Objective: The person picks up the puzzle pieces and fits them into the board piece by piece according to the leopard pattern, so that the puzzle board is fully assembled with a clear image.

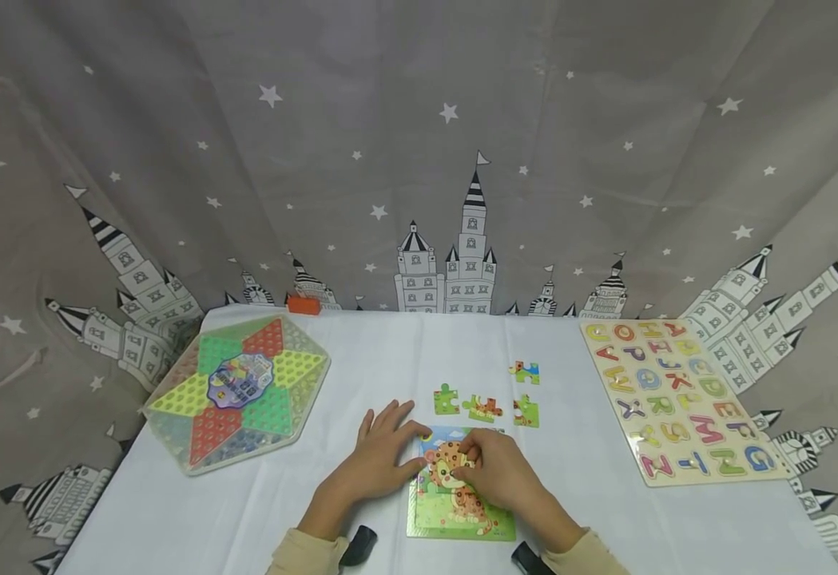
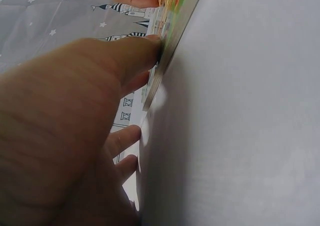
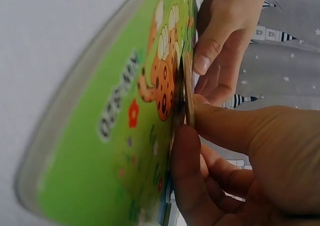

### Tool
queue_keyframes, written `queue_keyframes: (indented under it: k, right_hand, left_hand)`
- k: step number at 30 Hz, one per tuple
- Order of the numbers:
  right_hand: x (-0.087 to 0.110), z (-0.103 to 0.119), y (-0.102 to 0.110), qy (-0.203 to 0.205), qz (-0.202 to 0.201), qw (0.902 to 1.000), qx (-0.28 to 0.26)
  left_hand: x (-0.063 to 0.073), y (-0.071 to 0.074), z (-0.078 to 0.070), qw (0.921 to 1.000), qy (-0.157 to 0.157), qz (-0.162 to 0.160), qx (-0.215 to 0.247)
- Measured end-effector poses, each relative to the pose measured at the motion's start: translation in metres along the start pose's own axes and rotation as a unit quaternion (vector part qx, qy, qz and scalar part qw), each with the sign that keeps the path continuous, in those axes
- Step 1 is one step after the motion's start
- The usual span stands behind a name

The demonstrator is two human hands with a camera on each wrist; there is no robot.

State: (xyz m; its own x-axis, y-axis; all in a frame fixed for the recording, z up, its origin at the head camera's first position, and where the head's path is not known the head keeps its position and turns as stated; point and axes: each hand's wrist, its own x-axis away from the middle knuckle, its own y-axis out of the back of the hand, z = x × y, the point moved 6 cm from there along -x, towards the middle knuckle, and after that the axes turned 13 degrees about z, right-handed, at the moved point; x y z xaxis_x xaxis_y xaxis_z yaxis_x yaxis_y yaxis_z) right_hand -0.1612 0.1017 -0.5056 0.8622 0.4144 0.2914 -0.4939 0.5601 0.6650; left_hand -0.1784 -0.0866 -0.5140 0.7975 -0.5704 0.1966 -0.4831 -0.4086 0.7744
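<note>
Jigsaw board (image 1: 433, 523) lies flat at the front middle of the white table (image 1: 246, 511), between your hands, cheetah picture up. Left to right: hexagonal checkers board (image 1: 239, 391) is at the table's far left, well apart from you; small orange block (image 1: 303, 305) is near the back edge. Your left hand (image 1: 379, 459) has its fingers spread and isn't gripping anything; thumb and index finger touch the jigsaw board's left edge, the others are over the cloth. Just beyond the jigsaw board you've got a green piece (image 1: 446, 399), then a spotted piece (image 1: 482, 408). Your right hand (image 1: 498, 467) pinches one jigsaw piece (image 3: 188, 86) between thumb and index finger, nearly closed, over the picture; can't tell if the piece is seated. Further right, a second green piece (image 1: 526, 411) has a blue-green piece (image 1: 526, 372) behind it. Alphabet board (image 1: 677, 415) is at far right, letters up.
</note>
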Motion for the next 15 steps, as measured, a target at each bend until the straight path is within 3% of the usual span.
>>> queue_keyframes:
  k: [15]
  right_hand:
    - [0.0043,0.0025,-0.0015,0.007,-0.011,0.9997,0.021]
  left_hand:
    - [-0.0009,-0.003,0.0021,1.0,-0.001,0.003,-0.005]
